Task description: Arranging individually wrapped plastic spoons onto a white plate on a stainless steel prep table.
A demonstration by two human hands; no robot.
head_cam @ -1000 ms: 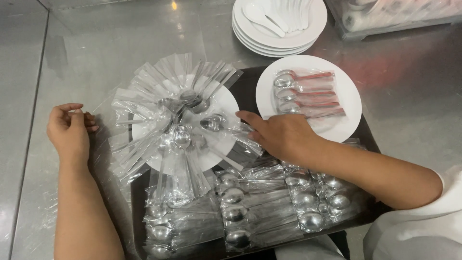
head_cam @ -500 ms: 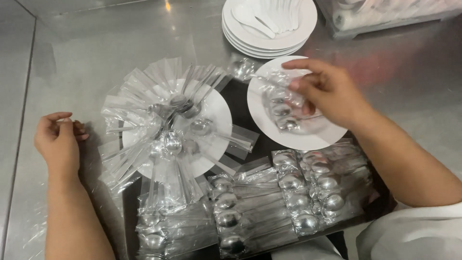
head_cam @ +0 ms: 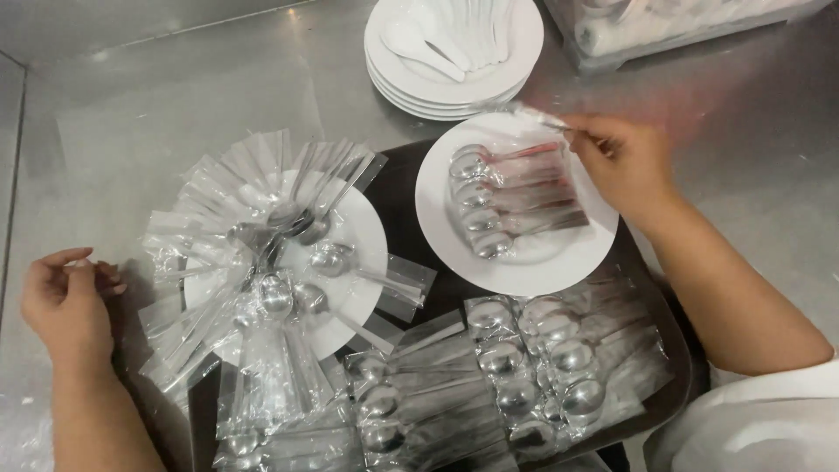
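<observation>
Bright, even light falls from above me. The steel surface throws back soft, hazy glare, and the plastic-wrapped spoons glint sharply. My right hand is slightly motion-blurred; shadows under my arms stay faint. The centre looks crisp.

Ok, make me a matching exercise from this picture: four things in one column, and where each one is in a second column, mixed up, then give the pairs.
Things:
1. right hand
2. left hand
3. stack of white plates
4. dark tray

Places:
A. at the top, holding white spoons
B. on the steel counter, left of the fanned wrapped spoons
C. under both single plates and the rows of wrapped spoons
D. at the edge of the plate with the neat row of wrapped spoons

Pairs: 1-D, 2-B, 3-A, 4-C
</observation>
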